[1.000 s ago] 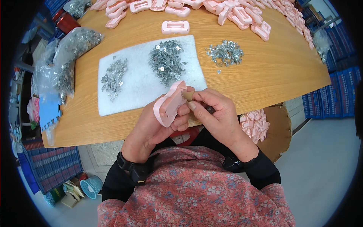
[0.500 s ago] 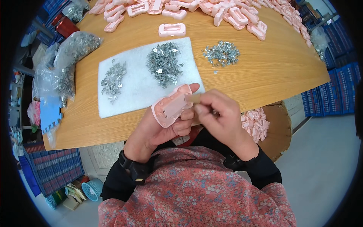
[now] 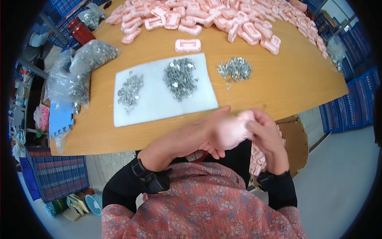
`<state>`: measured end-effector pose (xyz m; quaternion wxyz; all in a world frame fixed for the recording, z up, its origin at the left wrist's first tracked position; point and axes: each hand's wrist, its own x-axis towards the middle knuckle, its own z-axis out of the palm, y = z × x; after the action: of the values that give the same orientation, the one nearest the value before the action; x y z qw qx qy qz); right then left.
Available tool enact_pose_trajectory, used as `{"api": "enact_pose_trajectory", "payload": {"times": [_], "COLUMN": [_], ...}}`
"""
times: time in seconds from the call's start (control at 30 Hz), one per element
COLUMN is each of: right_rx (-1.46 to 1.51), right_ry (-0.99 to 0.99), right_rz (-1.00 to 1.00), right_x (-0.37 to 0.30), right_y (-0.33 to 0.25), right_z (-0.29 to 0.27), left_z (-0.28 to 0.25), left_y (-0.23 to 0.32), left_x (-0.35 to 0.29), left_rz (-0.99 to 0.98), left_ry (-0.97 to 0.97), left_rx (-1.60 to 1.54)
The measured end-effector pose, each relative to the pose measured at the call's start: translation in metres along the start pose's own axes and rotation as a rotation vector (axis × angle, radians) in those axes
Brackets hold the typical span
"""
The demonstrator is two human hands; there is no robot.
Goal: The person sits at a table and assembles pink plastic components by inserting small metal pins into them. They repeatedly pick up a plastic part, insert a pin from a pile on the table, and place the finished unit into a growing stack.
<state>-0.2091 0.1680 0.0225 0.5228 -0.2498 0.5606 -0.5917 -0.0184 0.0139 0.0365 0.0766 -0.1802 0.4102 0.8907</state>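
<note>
Head view: where's the pink casing (image 3: 235,131)?

Between the hands, by the near edge of the table (image 3: 278,87), blurred. The right hand (image 3: 266,133) has its fingers bent around the right end.

And the left hand (image 3: 213,133)?

At the casing's left side, fingers partly spread; blur there, so I can't tell whether it grips.

Beyond them?

A white mat (image 3: 153,107) bearing two piles of small metal pieces (image 3: 180,81).

Held casing (image 3: 238,129): pale pink, blurred. Far pile of casings (image 3: 173,20): likewise pale pink. Bench (image 3: 278,83): light brown, wood-toned. Mat (image 3: 153,105): white. Metal pieces (image 3: 180,81), three heaps: silver-grey. Far-left canister (image 3: 82,32): dark red. Left foam tile (image 3: 60,119): light blue. Near garment (image 3: 199,199): reddish pink, small blue-grey floral print.
</note>
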Motion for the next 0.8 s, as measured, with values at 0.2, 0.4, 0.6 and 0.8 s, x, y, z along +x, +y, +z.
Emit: {"api": "enact_pose_trajectory", "payload": {"times": [0.2, 0.4, 0.6, 0.8], "right_rx": [-0.203, -0.545, -0.674, -0.672], "right_ry": [0.369, 0.875, 0.796, 0.698], "right_rz": [0.136, 0.154, -0.166, -0.328], "right_x": [-0.079, -0.132, -0.102, -0.069], "right_y": [0.042, 0.137, 0.130, 0.051], "right_z": [-0.154, -0.250, -0.193, -0.100], "left_z": [-0.029, -0.114, -0.149, -0.149], "left_y": [0.075, 0.152, 0.179, 0.194], "left_x": [-0.008, 0.041, 0.094, 0.113], "left_rz": [0.182, 0.401, 0.366, 0.161], "left_ry": [0.276, 0.765, 0.607, 0.616], "left_rx": [0.643, 1.249, 1.748, 1.849]}}
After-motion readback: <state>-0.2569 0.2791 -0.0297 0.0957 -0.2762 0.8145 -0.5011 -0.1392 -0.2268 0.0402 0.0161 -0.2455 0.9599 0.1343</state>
